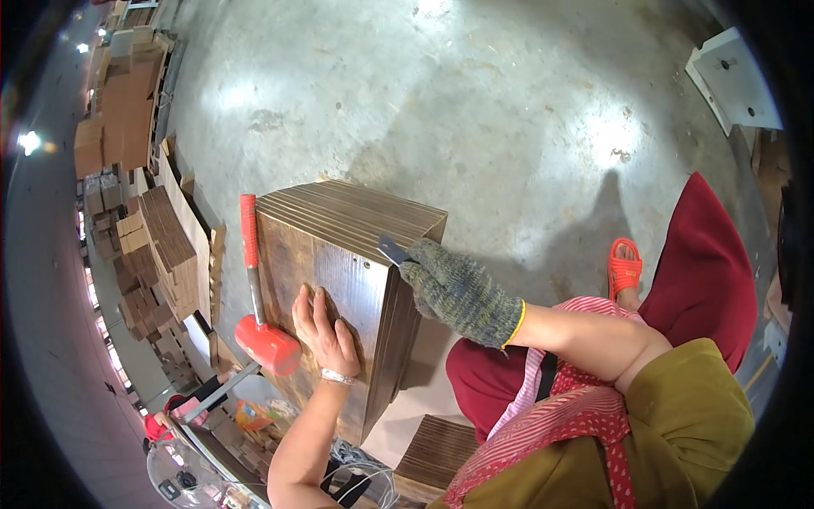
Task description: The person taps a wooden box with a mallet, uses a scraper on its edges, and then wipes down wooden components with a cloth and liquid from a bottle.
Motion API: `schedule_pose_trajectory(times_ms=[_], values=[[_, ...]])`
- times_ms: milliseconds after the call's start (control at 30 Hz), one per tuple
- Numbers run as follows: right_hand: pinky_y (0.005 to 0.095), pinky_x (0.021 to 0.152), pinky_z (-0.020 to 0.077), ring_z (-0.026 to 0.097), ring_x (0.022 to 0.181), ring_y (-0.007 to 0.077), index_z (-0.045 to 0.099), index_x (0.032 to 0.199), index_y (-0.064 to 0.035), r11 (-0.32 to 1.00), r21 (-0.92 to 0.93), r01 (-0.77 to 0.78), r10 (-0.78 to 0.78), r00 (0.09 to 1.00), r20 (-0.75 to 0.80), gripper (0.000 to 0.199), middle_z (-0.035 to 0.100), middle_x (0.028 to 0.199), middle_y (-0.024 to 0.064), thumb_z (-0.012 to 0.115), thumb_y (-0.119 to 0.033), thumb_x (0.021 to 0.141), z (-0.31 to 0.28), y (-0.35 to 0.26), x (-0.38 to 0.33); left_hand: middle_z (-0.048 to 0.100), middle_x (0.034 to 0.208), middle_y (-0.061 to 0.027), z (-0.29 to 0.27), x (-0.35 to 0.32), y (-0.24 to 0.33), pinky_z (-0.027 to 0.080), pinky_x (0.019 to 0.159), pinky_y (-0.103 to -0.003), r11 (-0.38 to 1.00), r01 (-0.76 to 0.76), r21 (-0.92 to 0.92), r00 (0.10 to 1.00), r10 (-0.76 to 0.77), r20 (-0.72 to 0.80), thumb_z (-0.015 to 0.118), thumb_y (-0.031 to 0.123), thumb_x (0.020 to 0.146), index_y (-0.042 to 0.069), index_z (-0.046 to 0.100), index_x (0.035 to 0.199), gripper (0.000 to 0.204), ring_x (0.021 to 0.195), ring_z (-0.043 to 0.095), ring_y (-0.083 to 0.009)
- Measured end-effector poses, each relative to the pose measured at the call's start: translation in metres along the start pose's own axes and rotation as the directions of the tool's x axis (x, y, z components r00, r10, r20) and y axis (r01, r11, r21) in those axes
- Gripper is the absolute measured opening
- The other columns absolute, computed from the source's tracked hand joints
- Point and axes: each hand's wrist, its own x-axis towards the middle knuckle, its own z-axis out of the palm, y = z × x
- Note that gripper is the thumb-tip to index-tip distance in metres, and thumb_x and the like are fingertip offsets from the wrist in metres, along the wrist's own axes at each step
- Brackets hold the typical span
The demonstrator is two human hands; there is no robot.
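Note:
A stack of dark brown wooden panels (309,254) stands before me, its layered edges showing along the far side. My left hand (326,338) lies on the top panel, bare, fingers spread. On my right hand (458,293) is a grey-green knitted glove, closed around a small dark flat-bladed tool (393,250). Its tip rests at or just over the panel's far right corner, near two small holes; contact is hard to make out. Most of the tool's handle is hidden in the glove. Left of my bare hand lies a mallet (268,344) with a red head and red grip.
Another small stack of brown panels (437,450) sits low near my legs. Beside it are pale cables (365,475). A transparent round fan guard (182,475) is at lower left. Pallets with boards (174,246) line the left side. A white panel piece (736,81) stands far right.

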Motion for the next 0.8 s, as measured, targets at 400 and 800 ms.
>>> schedule_pose_trajectory(times_ms=[400,800], values=[[0.0332,0.068,0.0481,0.058,0.081,0.026,0.047,0.122,0.0027,0.886,0.111,-0.45,0.429,0.887,0.17,0.047,0.052,0.107,0.017,0.051,-0.013,0.078,0.036,0.055,-0.026,0.03,0.138,-0.0225,0.005,0.0,-0.002,0.019,0.103,-0.05,1.0,-0.005,0.0,1.0,0.005,0.0,0.036,0.028,0.088,0.0,0.038,0.13,0.05,0.126,0.026,-0.0419],[0.0337,0.073,0.0498,0.06,0.083,0.0279,0.048,0.124,0.0005,0.832,0.523,-0.186,0.264,0.962,-0.077,0.046,0.056,0.108,0.0219,0.049,-0.012,0.079,0.031,0.058,-0.011,0.029,0.138,-0.0241,0.007,-0.003,-0.005,0.019,0.104,-0.049,0.998,0.001,-0.06,1.0,-0.002,-0.018,0.035,0.029,0.09,-0.002,0.037,0.13,0.051,0.126,0.027,-0.041]])
